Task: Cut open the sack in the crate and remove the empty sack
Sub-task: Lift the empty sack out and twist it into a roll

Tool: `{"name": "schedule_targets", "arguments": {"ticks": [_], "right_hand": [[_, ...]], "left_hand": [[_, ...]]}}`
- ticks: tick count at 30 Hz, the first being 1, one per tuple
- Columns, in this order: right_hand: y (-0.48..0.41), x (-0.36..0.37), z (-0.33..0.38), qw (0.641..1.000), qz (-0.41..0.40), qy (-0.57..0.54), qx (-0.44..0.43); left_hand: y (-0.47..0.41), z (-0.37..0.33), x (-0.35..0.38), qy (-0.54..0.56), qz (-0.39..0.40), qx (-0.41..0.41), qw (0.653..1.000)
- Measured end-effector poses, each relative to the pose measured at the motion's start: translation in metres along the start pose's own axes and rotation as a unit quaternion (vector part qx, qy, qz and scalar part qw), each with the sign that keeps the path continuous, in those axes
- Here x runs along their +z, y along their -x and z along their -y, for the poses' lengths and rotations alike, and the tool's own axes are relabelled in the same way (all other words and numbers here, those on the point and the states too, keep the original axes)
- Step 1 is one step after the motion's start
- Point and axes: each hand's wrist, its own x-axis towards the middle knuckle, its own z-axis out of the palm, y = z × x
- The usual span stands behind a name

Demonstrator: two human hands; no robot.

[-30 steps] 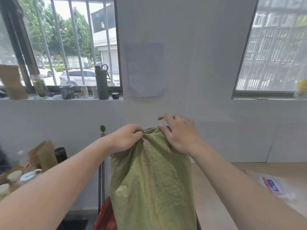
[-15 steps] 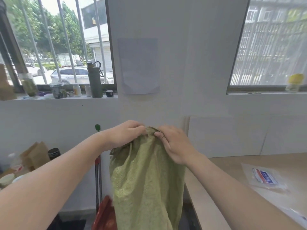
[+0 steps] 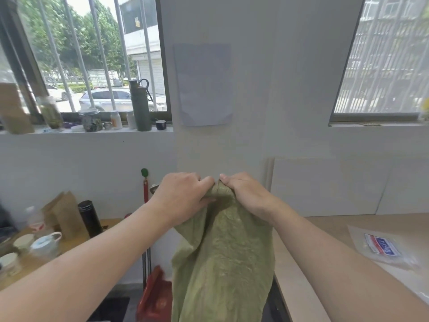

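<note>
Both hands (image 3: 185, 196) grip the sack (image 3: 222, 256) beside a table (image 3: 301, 287).

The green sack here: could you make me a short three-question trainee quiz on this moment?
1. True or false: both hands grip the green sack at its bunched top edge.
2. What lies on the wooden table at right? A) scissors B) a clear plastic packet C) a mug
3. What tall dark green thing stands on the left windowsill?

Key:
1. True: left hand and right hand pinch the top side by side.
2. B: plastic packet.
3. A bottle.
</note>
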Motion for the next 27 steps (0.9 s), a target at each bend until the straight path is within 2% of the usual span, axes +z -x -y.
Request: {"name": "schedule_targets", "arguments": {"ticks": [2, 4, 6, 9, 12, 13, 16, 19, 21, 22, 25, 27], "right_hand": [[0.002, -0.001, 0.001, 0.998, -0.006, 0.062, -0.023], [0.003, -0.002, -0.003, 0.979, -0.029, 0.188, -0.068], [0.005, -0.004, -0.010, 0.938, -0.086, 0.314, -0.122], [0.010, -0.007, -0.018, 0.857, -0.180, 0.434, -0.211], [0.017, -0.007, -0.024, 0.790, -0.256, 0.483, -0.278], [0.019, -0.007, -0.025, 0.780, -0.269, 0.492, -0.278], [0.022, -0.004, -0.029, 0.780, -0.278, 0.504, -0.244], [0.020, -0.005, -0.032, 0.801, -0.267, 0.481, -0.237], [0.020, -0.007, -0.032, 0.822, -0.249, 0.463, -0.219], [0.021, -0.008, -0.032, 0.834, -0.231, 0.459, -0.199], [0.022, -0.010, -0.031, 0.871, -0.177, 0.431, -0.157], [0.022, -0.009, -0.027, 0.900, -0.160, 0.387, -0.121]], "left_hand": [[0.001, -0.001, 0.006, 0.034, 0.057, -0.031, 0.997], [-0.003, -0.001, 0.005, 0.084, 0.141, -0.076, 0.983], [-0.009, 0.000, 0.008, 0.215, 0.194, -0.141, 0.947], [-0.019, 0.007, 0.015, 0.404, 0.231, -0.203, 0.861], [-0.029, 0.006, 0.014, 0.470, 0.249, -0.213, 0.820], [-0.032, 0.005, 0.012, 0.478, 0.250, -0.214, 0.814], [-0.040, 0.002, 0.007, 0.493, 0.257, -0.224, 0.800], [-0.044, 0.003, 0.002, 0.502, 0.299, -0.228, 0.779], [-0.043, 0.002, -0.003, 0.483, 0.313, -0.206, 0.791], [-0.043, 0.000, -0.006, 0.461, 0.310, -0.187, 0.810], [-0.039, -0.011, -0.016, 0.329, 0.268, -0.133, 0.896], [-0.035, -0.017, -0.015, 0.227, 0.244, -0.101, 0.937]]}}
